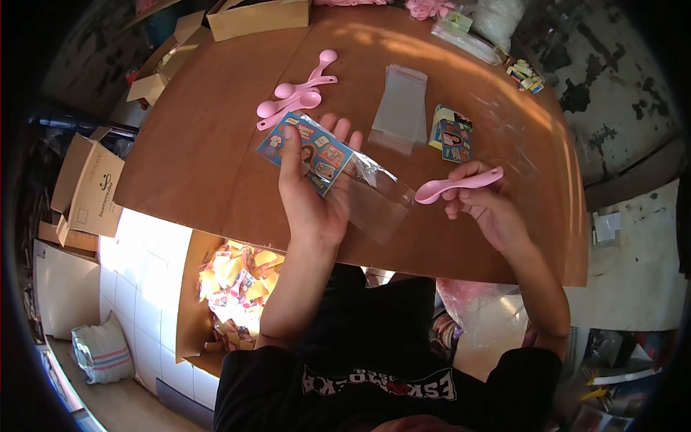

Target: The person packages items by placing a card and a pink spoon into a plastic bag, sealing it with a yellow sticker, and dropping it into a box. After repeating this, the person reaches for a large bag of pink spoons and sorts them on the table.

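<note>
My left hand (317, 194) grips a blue printed card (306, 147) with its thumb across the front. The card sits at one end of a clear plastic bag (378, 205), whose other end hangs toward the right. In my right hand (482, 201) is a pink plastic spoon (461, 184), held between thumb and fingers with its bowl pointing left at the bag's end. Several more pink spoons (288, 104) lie on the table beyond my left hand. A stack of clear bags (401, 108) and a small pile of printed cards (455, 137) lie beyond my right hand.
The brown table (216, 137) has a curved edge. An open cardboard box (259, 20) and plastic packets (468, 37) stand at its far side, with small coloured packs (525, 75) at right. Below left, a carton (191, 302) holds many packaged pieces.
</note>
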`<state>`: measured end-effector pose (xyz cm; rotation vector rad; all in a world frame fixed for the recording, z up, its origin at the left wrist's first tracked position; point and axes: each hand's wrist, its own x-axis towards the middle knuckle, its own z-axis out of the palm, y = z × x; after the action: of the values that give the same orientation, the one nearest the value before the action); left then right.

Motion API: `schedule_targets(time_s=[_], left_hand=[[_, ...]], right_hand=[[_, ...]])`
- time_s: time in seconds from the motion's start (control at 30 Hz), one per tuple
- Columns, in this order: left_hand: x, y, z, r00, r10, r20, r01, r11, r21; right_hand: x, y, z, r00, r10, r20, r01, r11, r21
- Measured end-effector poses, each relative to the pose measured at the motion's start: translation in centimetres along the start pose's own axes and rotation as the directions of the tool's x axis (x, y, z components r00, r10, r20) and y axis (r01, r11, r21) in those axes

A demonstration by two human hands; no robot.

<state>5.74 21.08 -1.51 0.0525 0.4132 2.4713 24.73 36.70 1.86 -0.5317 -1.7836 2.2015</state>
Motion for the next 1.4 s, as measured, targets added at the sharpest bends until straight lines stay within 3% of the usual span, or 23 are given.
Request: schedule_targets(time_s=[0.03,0.1,0.17,0.23,0.33,0.4,0.53,0.6,0.77,0.97,1.17,1.23,1.4], left_hand=[[-0.2,-0.1,0.2,1.000,0.011,0.008,-0.011,1.000,0.011],[-0.4,-0.2,0.4,1.000,0.022,0.022,-0.023,0.999,0.023],[-0.4,-0.3,0.3,0.995,0.054,0.083,-0.059,0.997,0.054],[-0.5,-0.2,0.3,0.993,0.064,0.099,-0.071,0.995,0.064],[-0.9,-0.1,0.6,0.990,0.079,0.115,-0.089,0.993,0.080],[-1.1,-0.2,0.8,0.989,0.086,0.117,-0.097,0.992,0.085],[-1.5,-0.3,0.8,0.990,0.092,0.110,-0.105,0.988,0.114],[-1.7,-0.3,0.5,0.991,0.084,0.101,-0.095,0.989,0.113],[-1.7,-0.2,-0.6,0.950,0.225,0.215,-0.286,0.905,0.316],[-1.9,-0.7,-0.7,0.940,0.269,0.208,-0.321,0.903,0.284],[-1.9,-1.2,-0.8,0.925,0.295,0.240,-0.361,0.879,0.311],[-1.9,-1.3,-0.8,0.920,0.310,0.241,-0.378,0.866,0.327],[-2.2,-1.5,-0.5,0.928,0.296,0.226,-0.354,0.887,0.296]], right_hand=[[-0.5,0.3,0.0,0.997,-0.036,0.075,0.029,0.995,0.093],[-1.1,0.7,-0.2,0.993,-0.035,0.113,0.034,0.999,0.017],[-1.4,1.1,0.2,0.984,-0.073,0.162,0.052,0.991,0.126],[-1.3,1.0,0.9,0.981,-0.074,0.180,0.054,0.992,0.117],[-0.6,1.7,1.9,0.987,-0.080,0.139,0.061,0.989,0.133],[0.0,1.6,3.5,0.998,-0.006,-0.070,0.005,1.000,-0.017],[1.0,1.5,5.7,0.989,-0.030,-0.142,0.040,0.997,0.068],[1.4,1.7,5.8,0.987,-0.077,-0.139,0.081,0.996,0.026],[1.8,0.8,5.6,0.982,-0.101,-0.162,0.095,0.994,-0.047],[1.6,0.5,5.4,0.976,-0.124,-0.178,0.128,0.992,0.012],[1.1,0.6,4.7,0.985,-0.090,-0.145,0.097,0.994,0.043],[1.0,0.7,4.6,0.999,-0.007,-0.051,0.018,0.974,0.226],[1.5,1.6,4.7,0.999,-0.034,0.031,0.022,0.947,0.320]])
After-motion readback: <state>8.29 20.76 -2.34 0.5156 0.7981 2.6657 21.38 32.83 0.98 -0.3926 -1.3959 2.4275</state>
